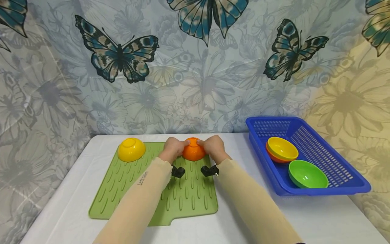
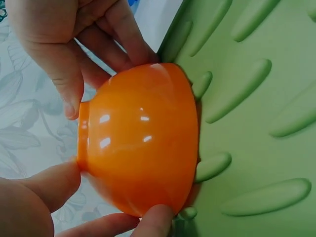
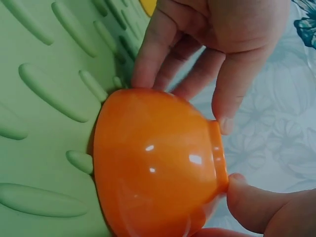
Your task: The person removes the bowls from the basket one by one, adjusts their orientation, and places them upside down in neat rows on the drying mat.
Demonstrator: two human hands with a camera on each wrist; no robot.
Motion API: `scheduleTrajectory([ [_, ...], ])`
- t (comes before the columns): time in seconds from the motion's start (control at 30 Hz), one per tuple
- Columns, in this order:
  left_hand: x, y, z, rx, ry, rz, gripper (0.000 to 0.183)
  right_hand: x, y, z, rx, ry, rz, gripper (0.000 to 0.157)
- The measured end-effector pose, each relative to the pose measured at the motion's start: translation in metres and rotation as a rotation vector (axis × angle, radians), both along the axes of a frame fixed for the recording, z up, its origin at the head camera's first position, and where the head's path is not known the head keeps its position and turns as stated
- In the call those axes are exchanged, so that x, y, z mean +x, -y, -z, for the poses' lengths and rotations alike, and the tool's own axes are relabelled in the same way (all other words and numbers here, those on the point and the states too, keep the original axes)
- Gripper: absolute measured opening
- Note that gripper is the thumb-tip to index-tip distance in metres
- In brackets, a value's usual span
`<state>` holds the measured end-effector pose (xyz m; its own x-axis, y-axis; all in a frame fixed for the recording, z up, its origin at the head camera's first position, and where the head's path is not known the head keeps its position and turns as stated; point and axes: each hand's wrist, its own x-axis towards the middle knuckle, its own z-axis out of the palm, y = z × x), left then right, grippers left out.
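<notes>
An orange bowl (image 1: 194, 151) stands upside down at the far right part of the green ridged mat (image 1: 186, 203). My left hand (image 1: 173, 149) grips it from the left and my right hand (image 1: 215, 149) from the right. Both thumbs touch the raised foot ring, while the fingers lie along the sides toward the rim. In the left wrist view the bowl (image 2: 143, 138) has its rim down against the mat's ridges. The right wrist view shows the same bowl (image 3: 153, 163) between both hands. A yellow bowl (image 1: 131, 150) rests upside down at the mat's far left corner.
A blue basket (image 1: 265, 166) stands on the right of the white table (image 1: 243, 210). Inside it are a yellow bowl (image 1: 281, 149) nested over an orange bowl (image 1: 272, 157), and a green bowl (image 1: 307, 174). A butterfly-patterned cloth (image 1: 207, 84) hangs behind the table.
</notes>
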<state>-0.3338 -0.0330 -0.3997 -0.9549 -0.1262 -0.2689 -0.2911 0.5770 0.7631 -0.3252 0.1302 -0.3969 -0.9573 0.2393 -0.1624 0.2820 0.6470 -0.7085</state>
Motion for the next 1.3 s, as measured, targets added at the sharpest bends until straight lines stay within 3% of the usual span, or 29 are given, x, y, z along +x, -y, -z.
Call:
scheduleTrajectory([
  [0.17,0.004,0.002,0.002,0.063,-0.081,0.076,0.043,0.001,0.001,0.001,0.025,-0.026,-0.037,0.043],
  [0.3,0.005,0.005,0.006,0.086,-0.143,0.191,0.055,0.002,0.0,-0.001,-0.033,-0.011,-0.044,0.041],
  [0.4,0.006,0.005,0.011,0.08,-0.172,0.247,0.062,0.004,-0.003,-0.004,-0.138,0.024,-0.044,0.04],
  [0.6,0.007,0.008,0.015,0.031,-0.201,0.28,0.063,0.007,-0.015,-0.017,-0.415,0.109,-0.048,0.053],
  [0.7,0.005,0.01,0.016,0.006,-0.21,0.294,0.063,0.011,-0.022,-0.029,-0.497,0.133,-0.09,0.055],
  [0.83,0.005,0.012,0.016,-0.018,-0.225,0.313,0.063,0.02,-0.029,-0.051,-0.472,0.141,-0.166,0.055],
  [1.1,0.004,0.013,0.017,-0.033,-0.235,0.328,0.063,0.056,-0.055,-0.112,-0.386,0.16,-0.31,0.075],
  [1.3,0.005,0.014,0.019,-0.008,-0.212,0.321,0.065,0.081,-0.096,-0.138,-0.432,0.14,-0.394,0.09],
])
